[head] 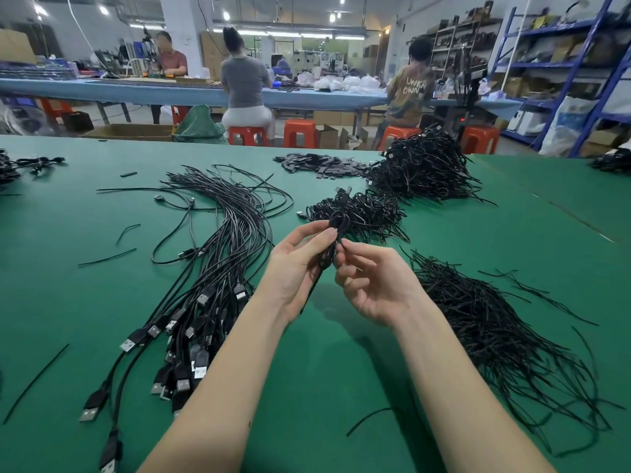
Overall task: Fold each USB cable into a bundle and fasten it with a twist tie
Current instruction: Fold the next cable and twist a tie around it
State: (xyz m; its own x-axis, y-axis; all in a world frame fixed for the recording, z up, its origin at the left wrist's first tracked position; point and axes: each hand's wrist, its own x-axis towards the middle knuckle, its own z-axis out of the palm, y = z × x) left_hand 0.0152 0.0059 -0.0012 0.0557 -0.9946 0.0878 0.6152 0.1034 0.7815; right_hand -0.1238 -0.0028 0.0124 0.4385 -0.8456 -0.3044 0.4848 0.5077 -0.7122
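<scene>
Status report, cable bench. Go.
Left hand grips folded cable. Right hand pinches it at the middle, tie not discernible. Loose cables left, ties right. Nothing blocking.

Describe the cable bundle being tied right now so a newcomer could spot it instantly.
Start at the green table and find the two bare forearms reaching in from the bottom edge. The folded cable bundle is the short black loop held up off the table between the left hand and the right hand. Unlike the finished bundles piled just behind it, it is the only one in the air.
</scene>
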